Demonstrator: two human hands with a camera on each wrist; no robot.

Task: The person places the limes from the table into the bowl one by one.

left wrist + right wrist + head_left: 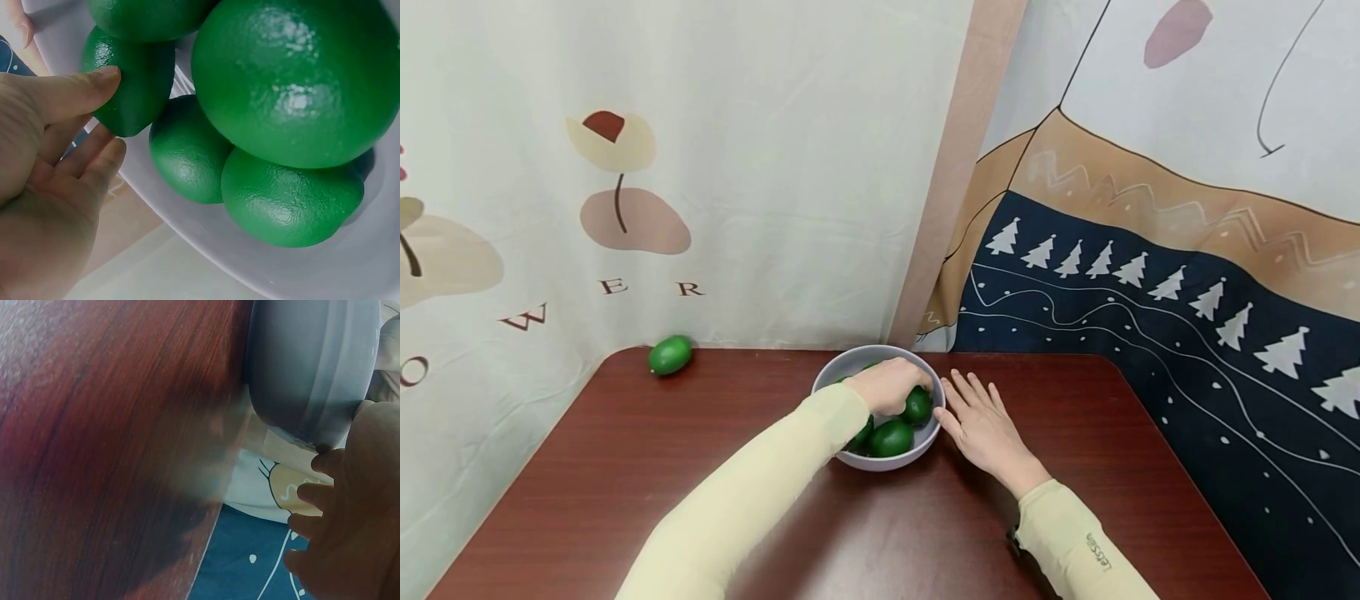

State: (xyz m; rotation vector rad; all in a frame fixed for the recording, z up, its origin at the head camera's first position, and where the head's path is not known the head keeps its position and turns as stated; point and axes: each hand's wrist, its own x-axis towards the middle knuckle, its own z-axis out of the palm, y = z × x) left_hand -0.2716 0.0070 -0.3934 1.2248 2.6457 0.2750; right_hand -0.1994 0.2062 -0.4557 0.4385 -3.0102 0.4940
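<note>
A light grey-purple bowl holding several green limes stands near the table's far edge. My left hand reaches down into it from the left. In the left wrist view, its thumb and fingers pinch a lime close to the bowl's wall; other limes lie right beside that one. My right hand is at the bowl's right side, fingers straight and spread. In the right wrist view, its thumb and index finger touch the outside of the bowl.
One more lime lies alone at the far left corner of the dark red wooden table. Printed curtains hang right behind the table's far edge and along its right side.
</note>
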